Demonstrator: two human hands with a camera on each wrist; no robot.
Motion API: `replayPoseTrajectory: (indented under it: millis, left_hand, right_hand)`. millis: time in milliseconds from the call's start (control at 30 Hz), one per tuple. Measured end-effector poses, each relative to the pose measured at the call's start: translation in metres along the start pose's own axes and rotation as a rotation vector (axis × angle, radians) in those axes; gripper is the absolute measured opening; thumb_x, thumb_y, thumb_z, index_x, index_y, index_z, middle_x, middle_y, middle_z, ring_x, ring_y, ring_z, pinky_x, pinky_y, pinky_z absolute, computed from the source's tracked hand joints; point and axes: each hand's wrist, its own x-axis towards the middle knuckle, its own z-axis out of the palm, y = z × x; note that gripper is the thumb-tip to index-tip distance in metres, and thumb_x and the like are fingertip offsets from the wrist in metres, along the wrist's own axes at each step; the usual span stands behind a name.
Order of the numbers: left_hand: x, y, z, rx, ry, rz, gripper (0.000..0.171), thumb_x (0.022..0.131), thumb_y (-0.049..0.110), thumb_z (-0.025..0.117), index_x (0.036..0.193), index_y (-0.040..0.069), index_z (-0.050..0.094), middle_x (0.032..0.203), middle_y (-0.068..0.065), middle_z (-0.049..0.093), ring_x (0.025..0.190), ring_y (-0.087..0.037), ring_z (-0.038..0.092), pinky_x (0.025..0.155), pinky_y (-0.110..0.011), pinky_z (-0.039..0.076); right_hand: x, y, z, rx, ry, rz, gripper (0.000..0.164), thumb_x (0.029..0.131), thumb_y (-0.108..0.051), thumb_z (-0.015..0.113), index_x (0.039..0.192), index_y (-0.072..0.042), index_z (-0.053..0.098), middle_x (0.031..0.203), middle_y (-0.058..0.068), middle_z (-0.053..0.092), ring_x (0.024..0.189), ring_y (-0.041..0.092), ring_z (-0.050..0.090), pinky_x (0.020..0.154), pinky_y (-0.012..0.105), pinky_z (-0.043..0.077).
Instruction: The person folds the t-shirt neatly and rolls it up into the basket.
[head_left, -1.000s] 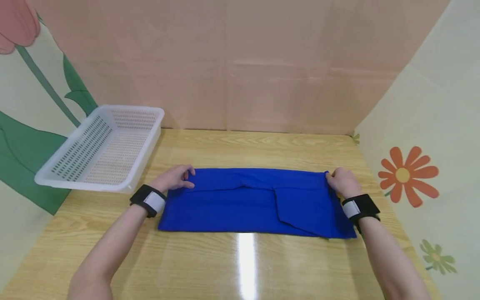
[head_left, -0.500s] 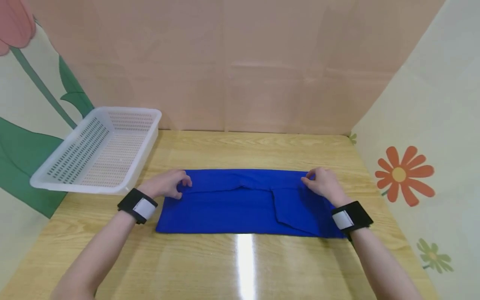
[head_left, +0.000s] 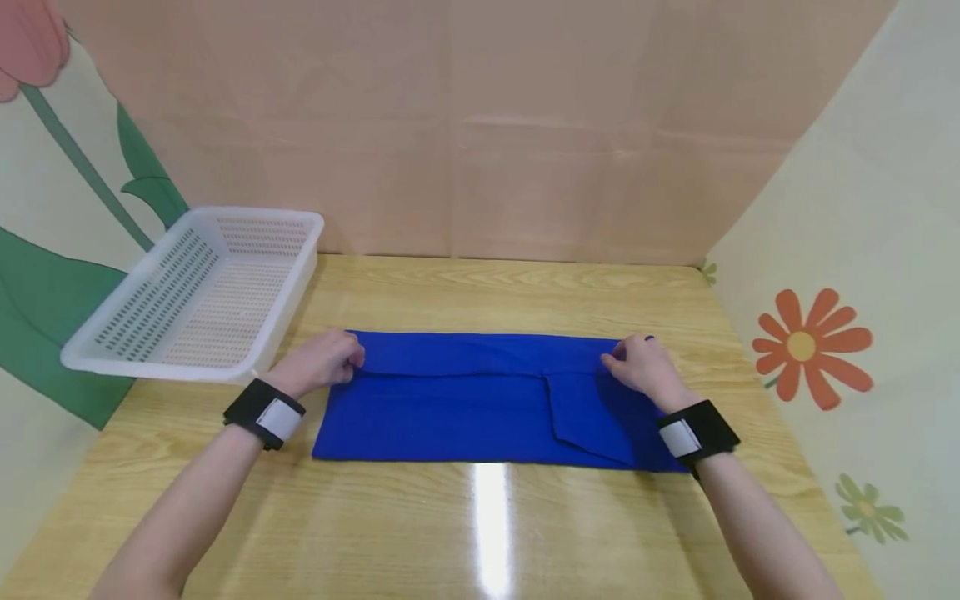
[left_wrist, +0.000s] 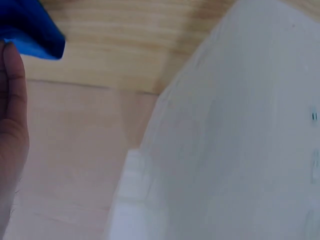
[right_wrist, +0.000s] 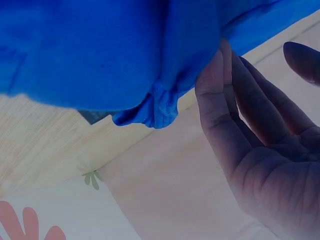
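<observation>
A blue garment (head_left: 450,421), folded into a long flat strip, lies across the table, with an angled flap at its right part. My left hand (head_left: 318,362) pinches its far left corner, fingers curled; in the left wrist view a blue end (left_wrist: 32,37) sticks out beyond the fingers (left_wrist: 15,75). At the far right corner my right hand (head_left: 648,371) has its fingers extended against the cloth. The right wrist view shows those fingers (right_wrist: 212,100) touching the fabric, with the thumb (right_wrist: 302,62) apart from them. A bunched bit of fabric (right_wrist: 162,107) hangs beside them.
A white perforated basket (head_left: 296,296) stands at the back left, close to my left forearm. The wooden table (head_left: 390,533) meets a pinkish backdrop (head_left: 450,125) at the rear. Flower-printed panels rise on both sides. Each wrist wears a black strap.
My right hand has let go of the right corner and moved left, over the cloth. My left hand has shifted left and its fingers have curled in; the central crease has smoothed out.
</observation>
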Motion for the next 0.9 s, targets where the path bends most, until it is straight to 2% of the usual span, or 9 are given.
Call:
replayPoseTrajectory:
  millis: [100, 200, 333, 467, 533, 600, 700, 800, 900]
  left_hand:
    - [-0.002, 0.001, -0.002, 0.031, 0.003, -0.01, 0.014, 0.069, -0.005, 0.075, 0.078, 0.006, 0.074, 0.079, -0.006, 0.072, 0.074, -0.021, 0.066, 0.069, -0.037, 0.056]
    - [-0.003, 0.003, 0.0, 0.038, -0.044, -0.023, 0.015, 0.068, -0.004, 0.078, 0.077, 0.007, 0.073, 0.077, -0.003, 0.071, 0.072, -0.018, 0.064, 0.066, -0.034, 0.055]
    - [-0.001, 0.007, 0.001, 0.0, -0.13, -0.098, 0.013, 0.07, 0.001, 0.08, 0.079, 0.008, 0.073, 0.078, -0.002, 0.071, 0.073, -0.016, 0.064, 0.067, -0.033, 0.055]
    - [0.008, 0.02, -0.002, -0.086, -0.148, -0.113, 0.017, 0.08, 0.015, 0.077, 0.095, 0.006, 0.076, 0.096, -0.008, 0.073, 0.09, -0.023, 0.068, 0.082, -0.041, 0.057]
    - [0.014, 0.029, 0.0, -0.164, -0.161, -0.093, 0.033, 0.086, 0.025, 0.075, 0.112, 0.005, 0.074, 0.116, -0.013, 0.07, 0.11, -0.031, 0.066, 0.097, -0.048, 0.053]
    - [0.022, 0.038, 0.004, -0.26, -0.202, -0.079, 0.055, 0.088, 0.035, 0.076, 0.133, 0.007, 0.063, 0.139, -0.016, 0.059, 0.132, -0.037, 0.054, 0.11, -0.054, 0.043]
    - [0.033, 0.049, 0.012, -0.36, -0.308, -0.083, 0.09, 0.082, 0.047, 0.081, 0.154, 0.014, 0.04, 0.165, -0.011, 0.031, 0.153, -0.038, 0.026, 0.121, -0.06, 0.027]
    - [0.043, 0.057, 0.017, -0.382, -0.409, -0.068, 0.111, 0.076, 0.046, 0.087, 0.162, 0.018, 0.022, 0.171, -0.006, 0.01, 0.159, -0.034, 0.006, 0.123, -0.066, 0.012]
    - [0.049, 0.06, 0.02, -0.336, -0.467, -0.08, 0.122, 0.071, 0.045, 0.089, 0.163, 0.021, 0.013, 0.172, -0.003, 0.001, 0.159, -0.031, -0.005, 0.119, -0.074, 0.001]
  right_hand:
    - [0.0, 0.0, 0.0, 0.018, -0.011, 0.009, 0.04, 0.096, -0.024, 0.062, 0.107, 0.013, 0.07, 0.105, 0.032, 0.072, 0.091, 0.042, 0.071, 0.079, 0.054, 0.057]
    - [-0.001, -0.002, -0.001, 0.024, -0.029, 0.014, 0.041, 0.097, -0.024, 0.061, 0.109, 0.014, 0.069, 0.107, 0.033, 0.071, 0.092, 0.042, 0.071, 0.081, 0.054, 0.057]
    - [-0.004, -0.01, -0.002, 0.018, -0.018, -0.013, 0.041, 0.097, -0.024, 0.061, 0.112, 0.013, 0.069, 0.107, 0.032, 0.071, 0.091, 0.041, 0.071, 0.08, 0.052, 0.057]
    - [-0.008, -0.023, -0.006, 0.0, -0.01, -0.031, 0.042, 0.097, -0.023, 0.061, 0.114, 0.014, 0.067, 0.094, 0.027, 0.072, 0.074, 0.032, 0.068, 0.064, 0.044, 0.054]
    - [-0.009, -0.03, -0.008, -0.013, -0.038, -0.019, 0.035, 0.098, -0.023, 0.059, 0.099, 0.011, 0.07, 0.076, 0.018, 0.065, 0.062, 0.025, 0.059, 0.056, 0.037, 0.045]
    - [-0.009, -0.037, -0.01, -0.034, -0.087, 0.006, 0.033, 0.1, -0.023, 0.055, 0.084, 0.004, 0.065, 0.067, 0.009, 0.053, 0.058, 0.022, 0.052, 0.052, 0.034, 0.039]
    - [-0.008, -0.044, -0.009, -0.055, -0.156, 0.062, 0.033, 0.102, -0.02, 0.048, 0.072, -0.007, 0.05, 0.064, 0.003, 0.041, 0.058, 0.022, 0.049, 0.053, 0.032, 0.036]
    - [-0.005, -0.048, -0.004, -0.072, -0.215, 0.12, 0.031, 0.104, -0.02, 0.042, 0.077, -0.006, 0.049, 0.071, 0.007, 0.044, 0.067, 0.029, 0.054, 0.059, 0.039, 0.041]
    - [-0.001, -0.052, 0.006, -0.091, -0.257, 0.139, 0.033, 0.105, -0.021, 0.038, 0.078, -0.006, 0.05, 0.078, 0.013, 0.051, 0.078, 0.036, 0.057, 0.067, 0.048, 0.045]
